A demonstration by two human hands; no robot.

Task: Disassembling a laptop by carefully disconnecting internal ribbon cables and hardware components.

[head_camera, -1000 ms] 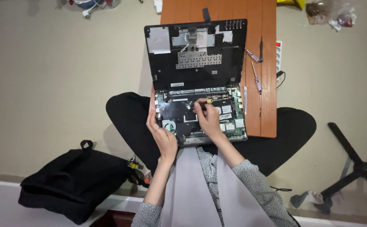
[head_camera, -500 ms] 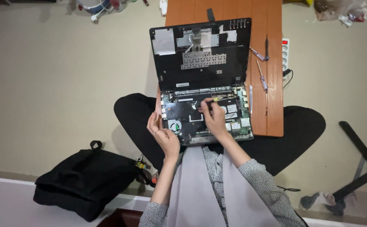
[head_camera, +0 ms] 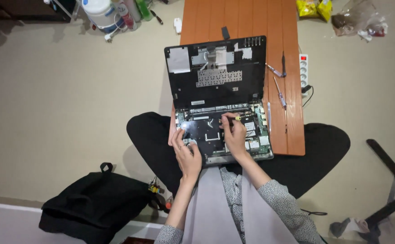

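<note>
Right hand [head_camera: 234, 135] pinches a thin yellow-tipped screwdriver [head_camera: 232, 118] over the laptop's [head_camera: 220, 131] glossy black board; left hand [head_camera: 186, 151], fingers loosely spread, still steadies its edge.

- The low table [head_camera: 247, 22] under my work was orange-brown wood, planked in stripes.
- The opened laptop [head_camera: 220, 104] was black, its lifted panel [head_camera: 215, 72] patched with silver-grey foil; the board inside showed green.
- The small tool [head_camera: 233, 118] in my right hand [head_camera: 234, 135] had what looked like a yellow tip.
- My sleeves [head_camera: 283, 208] were grey with a fine speckled print, my trousers black.
- The bag [head_camera: 96, 203] on the beige floor [head_camera: 62, 99] was black.
- The power strip [head_camera: 303, 70] was white with a red switch.
</note>
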